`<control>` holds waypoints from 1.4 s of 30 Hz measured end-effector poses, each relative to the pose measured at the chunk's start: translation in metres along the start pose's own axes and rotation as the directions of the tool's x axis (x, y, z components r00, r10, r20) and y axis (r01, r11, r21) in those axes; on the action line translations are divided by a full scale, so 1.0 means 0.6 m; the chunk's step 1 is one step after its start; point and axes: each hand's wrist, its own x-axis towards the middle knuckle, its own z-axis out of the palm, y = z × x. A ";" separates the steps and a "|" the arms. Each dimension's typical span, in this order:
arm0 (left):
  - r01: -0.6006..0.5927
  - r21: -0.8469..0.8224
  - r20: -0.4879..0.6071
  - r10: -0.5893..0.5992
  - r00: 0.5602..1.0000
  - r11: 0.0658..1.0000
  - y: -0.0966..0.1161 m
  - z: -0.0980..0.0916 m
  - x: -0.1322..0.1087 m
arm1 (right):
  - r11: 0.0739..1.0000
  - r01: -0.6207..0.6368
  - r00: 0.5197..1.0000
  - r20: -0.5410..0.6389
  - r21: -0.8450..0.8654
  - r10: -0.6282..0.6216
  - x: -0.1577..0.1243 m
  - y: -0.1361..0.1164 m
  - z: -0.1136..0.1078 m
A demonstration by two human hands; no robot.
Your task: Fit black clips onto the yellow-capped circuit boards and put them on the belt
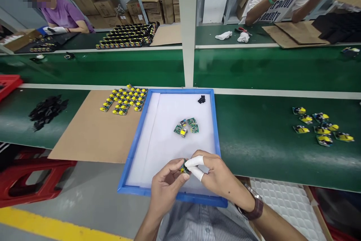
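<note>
Between thumb and fingers, my left hand holds a small green circuit board with a yellow part on it. My right hand, with white finger cots on thumb and forefinger, pinches at the same board from the right; whether something else sits between those fingertips is hidden. Both hands are over the near end of a white tray with a blue rim. Farther up the tray lie several loose circuit boards, some green side up. A little pile of black pieces rests near its far right corner.
On brown cardboard at left stand rows of yellow-topped boards. Beyond them is a heap of black pieces. Several boards lie on the green bench at right. A red stool stands lower left. Two people work across the bench.
</note>
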 end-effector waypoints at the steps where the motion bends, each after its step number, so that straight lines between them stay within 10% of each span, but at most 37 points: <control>1: 0.007 0.001 -0.003 -0.007 1.000 1.000 -0.001 0.001 0.001 | 1.000 -0.002 1.000 -0.007 -0.003 0.002 0.000 0.001 0.001; 31: 0.038 -0.072 0.016 -0.037 0.999 0.997 0.001 0.001 0.007 | 0.990 -0.072 0.972 -0.212 0.121 0.097 -0.008 0.012 0.023; 42: -0.079 0.018 0.013 0.079 0.997 0.997 -0.015 -0.004 0.005 | 0.990 -0.069 0.993 -0.091 0.120 0.080 -0.006 0.011 0.011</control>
